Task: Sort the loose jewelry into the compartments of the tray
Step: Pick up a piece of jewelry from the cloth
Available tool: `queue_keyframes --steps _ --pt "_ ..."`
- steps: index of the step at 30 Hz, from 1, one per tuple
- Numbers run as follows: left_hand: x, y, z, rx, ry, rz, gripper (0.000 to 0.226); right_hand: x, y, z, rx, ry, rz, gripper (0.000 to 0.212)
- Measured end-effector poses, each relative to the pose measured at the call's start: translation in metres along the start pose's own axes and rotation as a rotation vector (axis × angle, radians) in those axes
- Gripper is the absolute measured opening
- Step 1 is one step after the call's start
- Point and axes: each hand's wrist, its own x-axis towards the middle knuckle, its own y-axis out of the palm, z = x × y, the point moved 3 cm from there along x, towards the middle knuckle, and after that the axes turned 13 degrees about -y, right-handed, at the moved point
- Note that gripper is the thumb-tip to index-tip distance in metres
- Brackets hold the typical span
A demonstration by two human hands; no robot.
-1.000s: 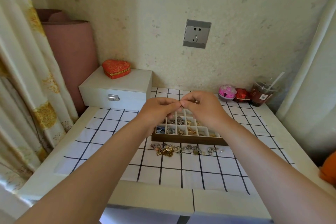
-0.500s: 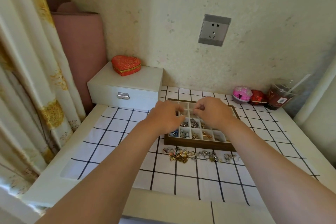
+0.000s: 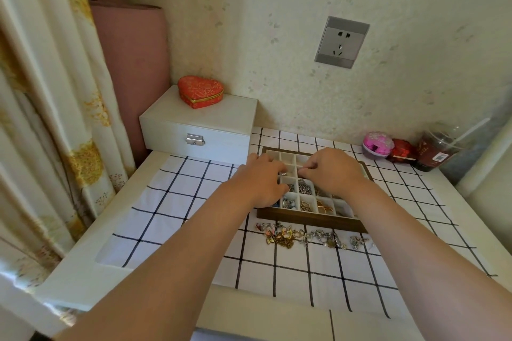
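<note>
A dark-brown wooden tray with white square compartments [image 3: 310,221] sits on a white cloth with a black grid [image 3: 180,202] spread over a white table [image 3: 83,279]. Several of its nearer compartments already hold silver and gold pieces. Both hands hover over the tray's far half, close together but not touching. The left hand [image 3: 260,180] is at the tray's left side with its fingers curled downward towards the compartments. The right hand [image 3: 332,171] is just beside it, its fingertips [image 3: 304,172] bunched and pointing left. Whether either hand pinches a small piece cannot be told, as the fingertips hide what lies under them. The loose jewelry [image 3: 304,237], a tangled row of gold and silver chains and charms, lies on the cloth just in front of the tray's near edge, outside it. At the back left stands a white box with a metal clasp [image 3: 199,130], and on its lid rests a red heart-shaped box [image 3: 200,91]. At the back right, a pink round box [image 3: 378,144], a small red box [image 3: 401,151] and a clear plastic cup with a straw [image 3: 435,149] line the wall.
</note>
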Motion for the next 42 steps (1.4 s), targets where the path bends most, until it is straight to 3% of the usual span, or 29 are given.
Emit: queue_keyframes --steps 8,18,25,29,34,42 --pt "-0.002 0.001 0.002 -0.002 0.038 -0.037 0.053 -0.002 -0.004 0.005 0.042 -0.04 0.107 0.03" --pt "-0.004 0.001 -0.001 0.045 0.08 -0.091 0.048 -0.008 -0.01 -0.008 0.236 -0.013 -0.01 0.029" --pt "-0.027 0.0 -0.025 -0.035 0.234 -0.185 0.025 -0.045 -0.034 0.007 0.214 -0.141 0.068 0.025" --pt "-0.049 0.002 -0.039 -0.129 0.302 -0.069 0.004 -0.081 -0.044 0.017 0.237 -0.195 0.181 0.02" --pt "-0.072 0.009 -0.045 -0.102 0.325 0.031 0.008 -0.109 -0.038 0.009 0.185 -0.229 0.339 0.015" --pt "-0.079 0.024 -0.044 0.066 0.357 0.061 0.025 -0.119 -0.021 0.006 0.084 -0.317 0.292 0.012"
